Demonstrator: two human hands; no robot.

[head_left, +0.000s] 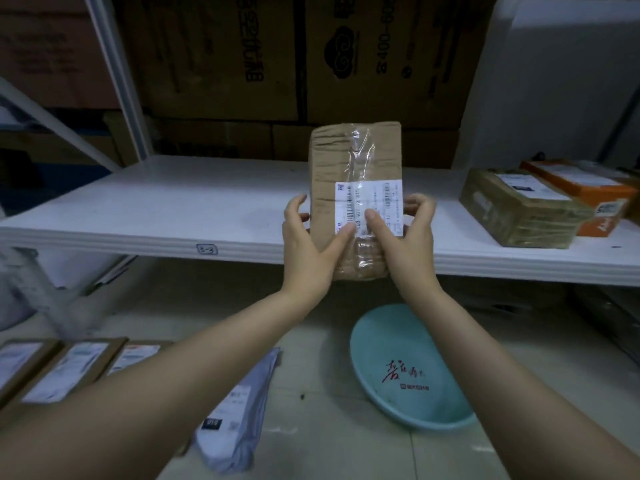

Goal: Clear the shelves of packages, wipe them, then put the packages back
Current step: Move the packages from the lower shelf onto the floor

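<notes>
Both left hand [308,252] and right hand [407,244], fingers clasping taped rectangular cardboard package [353,157], smooth white shelf [173,202]

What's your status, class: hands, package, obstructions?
Left hand and right hand grip taped brown cardboard package, upright before white shelf. At shelf's right: taped brown box, orange box.

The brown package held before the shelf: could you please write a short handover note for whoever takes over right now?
Left hand and right hand both grip the brown package upright, label facing the camera, in front of the white shelf.
On the shelf's right end: a taped brown box and an orange box.
On the floor: three cardboard packages, a grey mailer, a teal basin.
Done: shelf mostly cleared; wiped or not, cannot tell.
To do: probably shelve this package, then return the floor packages.
</notes>
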